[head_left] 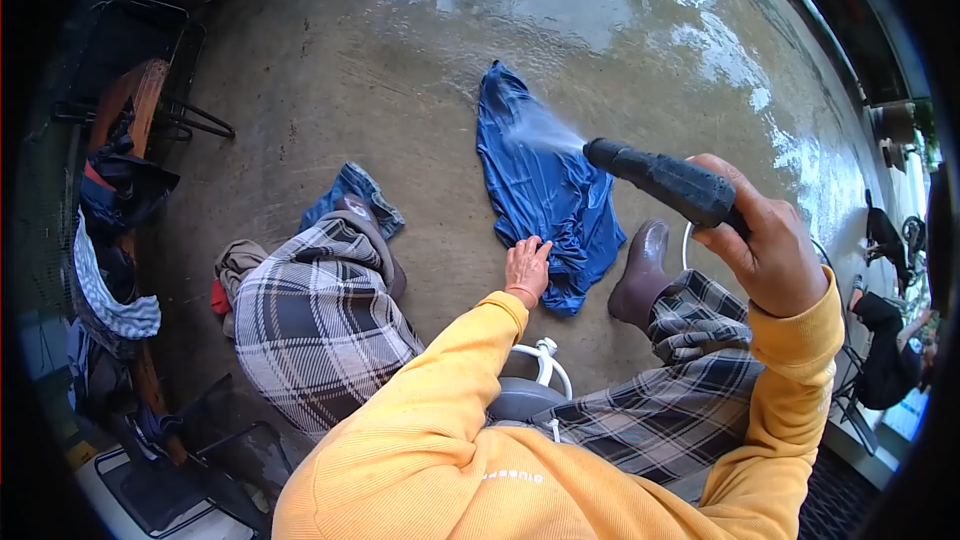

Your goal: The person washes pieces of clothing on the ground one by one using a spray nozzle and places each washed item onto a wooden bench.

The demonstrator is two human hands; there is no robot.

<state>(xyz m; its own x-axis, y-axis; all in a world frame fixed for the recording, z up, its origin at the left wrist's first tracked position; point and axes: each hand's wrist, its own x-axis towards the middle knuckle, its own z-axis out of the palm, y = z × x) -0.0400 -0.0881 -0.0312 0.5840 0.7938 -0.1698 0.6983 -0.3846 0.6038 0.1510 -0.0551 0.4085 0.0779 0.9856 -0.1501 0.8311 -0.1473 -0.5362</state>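
Observation:
A blue garment of thin, shiny cloth lies wet on the concrete floor, spread long at the far end and bunched at the near end. My left hand presses on its near part, fingers slightly apart against the cloth. In my right hand, held up at the right, is a black spray nozzle, the fingers wrapped round its rear end. A fan of water leaves its tip towards the left and hits the upper part of the garment.
Purple boots flank the garment. Bunched denim and a brown cloth lie left. Clothes hang over a wooden bench near folding chairs. A white hose passes right; a person in black sits far right.

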